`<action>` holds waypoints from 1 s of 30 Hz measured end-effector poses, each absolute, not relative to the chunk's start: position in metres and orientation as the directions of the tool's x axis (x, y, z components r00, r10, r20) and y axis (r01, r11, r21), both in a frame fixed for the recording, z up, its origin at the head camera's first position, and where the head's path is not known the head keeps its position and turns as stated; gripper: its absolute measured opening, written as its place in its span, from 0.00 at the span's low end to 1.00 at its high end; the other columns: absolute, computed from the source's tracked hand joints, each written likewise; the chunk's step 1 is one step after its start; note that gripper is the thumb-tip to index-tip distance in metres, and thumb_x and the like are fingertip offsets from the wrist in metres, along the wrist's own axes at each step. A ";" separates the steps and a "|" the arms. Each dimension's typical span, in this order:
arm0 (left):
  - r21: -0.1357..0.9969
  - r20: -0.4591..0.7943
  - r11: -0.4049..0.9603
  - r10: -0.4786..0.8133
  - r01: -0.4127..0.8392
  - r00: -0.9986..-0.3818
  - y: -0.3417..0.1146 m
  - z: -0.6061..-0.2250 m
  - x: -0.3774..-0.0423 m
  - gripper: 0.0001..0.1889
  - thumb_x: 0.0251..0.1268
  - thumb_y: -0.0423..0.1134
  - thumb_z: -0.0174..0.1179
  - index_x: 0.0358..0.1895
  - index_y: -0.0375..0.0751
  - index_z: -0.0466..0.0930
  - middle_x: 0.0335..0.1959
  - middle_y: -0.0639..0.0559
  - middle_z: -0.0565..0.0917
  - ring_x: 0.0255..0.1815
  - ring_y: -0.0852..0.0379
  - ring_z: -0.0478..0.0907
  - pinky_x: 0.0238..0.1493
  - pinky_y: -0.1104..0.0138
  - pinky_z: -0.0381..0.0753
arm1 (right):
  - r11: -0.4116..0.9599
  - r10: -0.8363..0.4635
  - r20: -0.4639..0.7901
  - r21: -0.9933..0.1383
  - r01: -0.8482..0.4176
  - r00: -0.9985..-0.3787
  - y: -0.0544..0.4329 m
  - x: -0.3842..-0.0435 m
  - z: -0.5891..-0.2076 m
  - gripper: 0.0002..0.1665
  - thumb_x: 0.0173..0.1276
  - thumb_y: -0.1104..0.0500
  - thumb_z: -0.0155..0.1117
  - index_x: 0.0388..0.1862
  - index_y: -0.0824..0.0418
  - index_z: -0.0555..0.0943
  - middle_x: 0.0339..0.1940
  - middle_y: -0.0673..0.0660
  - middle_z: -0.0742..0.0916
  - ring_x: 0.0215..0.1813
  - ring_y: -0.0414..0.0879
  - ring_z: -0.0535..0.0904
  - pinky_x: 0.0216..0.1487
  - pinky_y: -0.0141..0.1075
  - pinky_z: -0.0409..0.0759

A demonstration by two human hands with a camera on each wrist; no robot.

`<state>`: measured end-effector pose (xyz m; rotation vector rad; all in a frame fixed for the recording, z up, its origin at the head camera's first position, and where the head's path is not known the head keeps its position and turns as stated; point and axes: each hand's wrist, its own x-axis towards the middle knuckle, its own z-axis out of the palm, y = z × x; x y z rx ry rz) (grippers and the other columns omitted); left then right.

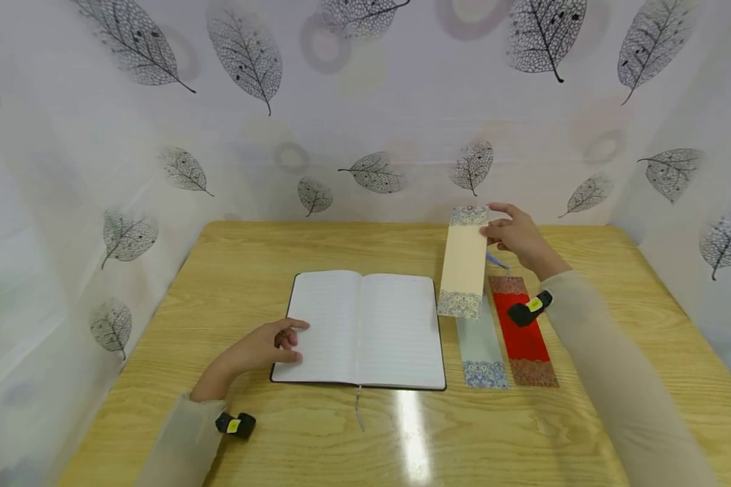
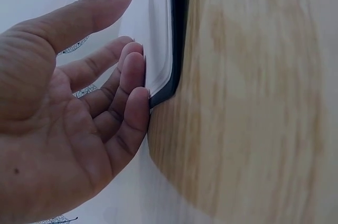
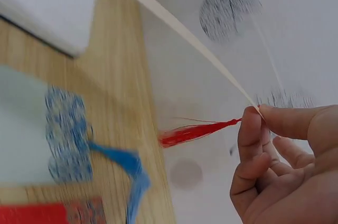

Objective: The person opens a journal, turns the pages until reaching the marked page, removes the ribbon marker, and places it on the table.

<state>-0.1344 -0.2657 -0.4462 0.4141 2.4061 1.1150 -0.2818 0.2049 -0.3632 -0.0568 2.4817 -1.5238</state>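
An open notebook [image 1: 399, 331] with blank lined pages lies on the table. My left hand [image 1: 258, 348] rests at its left edge, fingers loosely bent, with fingertips against the page edge in the left wrist view. Between thumb and fingers my right hand [image 1: 518, 237] pinches the top end of a cream bookmark [image 1: 465, 264] with patterned ends. It is raised off the table, and a red tassel [image 3: 198, 133] hangs from it in the right wrist view. Below it lie a pale green bookmark [image 1: 480, 341], partly covered in the head view, and a red bookmark [image 1: 526, 343].
A blue tassel [image 3: 119, 155] trails from the pale green bookmark. The notebook's ribbon [image 1: 359, 409] hangs out over the wooden table [image 1: 304, 446] at the front. Behind the table's back edge rises a leaf-patterned cloth [image 1: 402, 101], which also covers the sides.
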 end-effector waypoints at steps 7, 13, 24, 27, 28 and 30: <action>0.787 -0.266 0.612 0.443 0.072 -0.856 -0.265 -0.449 -0.133 0.29 0.60 0.38 0.66 0.64 0.34 0.70 0.38 0.47 0.74 0.35 0.57 0.68 0.33 0.72 0.70 | 0.543 -0.077 -0.175 -0.833 0.105 -0.982 0.262 -0.277 -0.371 0.43 0.75 0.52 0.53 0.79 0.62 0.45 0.30 0.35 0.79 0.32 0.35 0.77 0.36 0.31 0.74; 0.798 -0.277 0.601 0.431 0.044 -0.859 -0.266 -0.450 -0.135 0.29 0.60 0.37 0.67 0.64 0.34 0.70 0.38 0.47 0.74 0.36 0.56 0.68 0.33 0.72 0.70 | 0.605 -0.074 -0.221 -0.785 0.132 -0.973 0.306 -0.268 -0.388 0.46 0.76 0.49 0.50 0.78 0.66 0.40 0.32 0.36 0.78 0.34 0.37 0.78 0.37 0.33 0.75; 0.790 -0.295 0.613 0.420 0.028 -0.858 -0.268 -0.448 -0.134 0.28 0.60 0.37 0.66 0.64 0.35 0.71 0.38 0.47 0.74 0.36 0.56 0.69 0.34 0.72 0.71 | 0.670 -0.159 -0.362 -0.723 0.168 -0.919 0.342 -0.251 -0.405 0.43 0.77 0.51 0.48 0.78 0.67 0.40 0.31 0.45 0.81 0.31 0.40 0.75 0.35 0.37 0.75; 0.787 -0.287 0.615 0.422 0.039 -0.860 -0.267 -0.446 -0.135 0.28 0.60 0.37 0.66 0.63 0.35 0.71 0.38 0.47 0.74 0.36 0.56 0.69 0.34 0.72 0.70 | 0.686 -0.196 -0.384 -0.711 0.154 -0.902 0.345 -0.250 -0.407 0.42 0.77 0.53 0.48 0.78 0.68 0.41 0.30 0.47 0.80 0.29 0.41 0.72 0.33 0.38 0.73; 0.785 -0.287 0.619 0.420 0.040 -0.861 -0.266 -0.446 -0.135 0.28 0.60 0.37 0.66 0.63 0.35 0.71 0.38 0.48 0.74 0.36 0.56 0.69 0.34 0.72 0.70 | 0.688 -0.208 -0.389 -0.711 0.148 -0.898 0.346 -0.250 -0.408 0.41 0.78 0.54 0.48 0.78 0.69 0.41 0.29 0.47 0.79 0.28 0.41 0.71 0.32 0.39 0.72; 0.784 -0.288 0.619 0.423 0.042 -0.859 -0.266 -0.447 -0.135 0.28 0.60 0.38 0.66 0.63 0.35 0.71 0.38 0.47 0.74 0.36 0.55 0.69 0.35 0.72 0.70 | 0.686 -0.228 -0.400 -0.713 0.145 -0.887 0.347 -0.248 -0.409 0.40 0.78 0.56 0.47 0.77 0.70 0.41 0.27 0.48 0.77 0.25 0.40 0.66 0.30 0.39 0.69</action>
